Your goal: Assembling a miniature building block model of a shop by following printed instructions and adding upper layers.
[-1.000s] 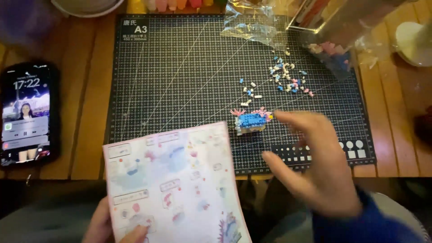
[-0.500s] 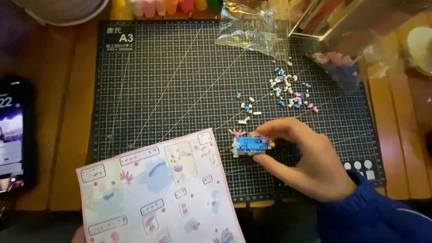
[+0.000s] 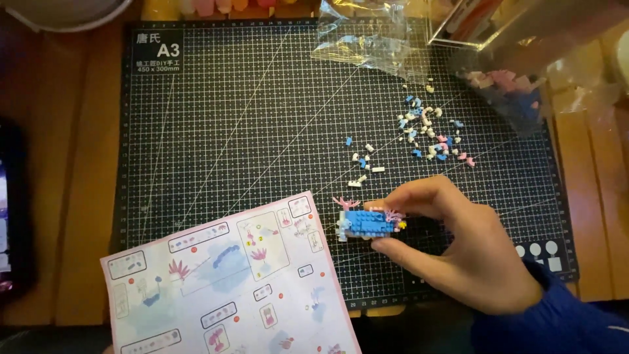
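Since the earlier frames the right hand [image 3: 472,252] has closed in from open air onto the small blue block model [image 3: 368,223]; a second ago its fingers were spread above it, now they pinch it. Forefinger [image 3: 419,196] lies along the model's far side and thumb [image 3: 406,248] presses the near side, so the fingers are nearly closed with the model between them; whether it rests on the cutting mat [image 3: 262,131] or is lifted slightly I cannot tell. The model sits low on the mat, right of centre, pink fronds sticking out at its left end, just beside the top right corner of the instruction sheet [image 3: 229,288], near it but apart.

Beyond the forefinger, a scatter of loose blue, white and pink pieces [image 3: 419,131] spreads up toward the mat's far right; past that lie a clear plastic bag [image 3: 367,39] and a second bag of pink and blue pieces [image 3: 508,92] at the mat's right edge.

Open mat stretches left and up from the model, a wide bare grid; the sheet overhangs the mat's near edge. A dark phone [image 3: 13,216] lies at the surface's left border. The left hand is out of view.
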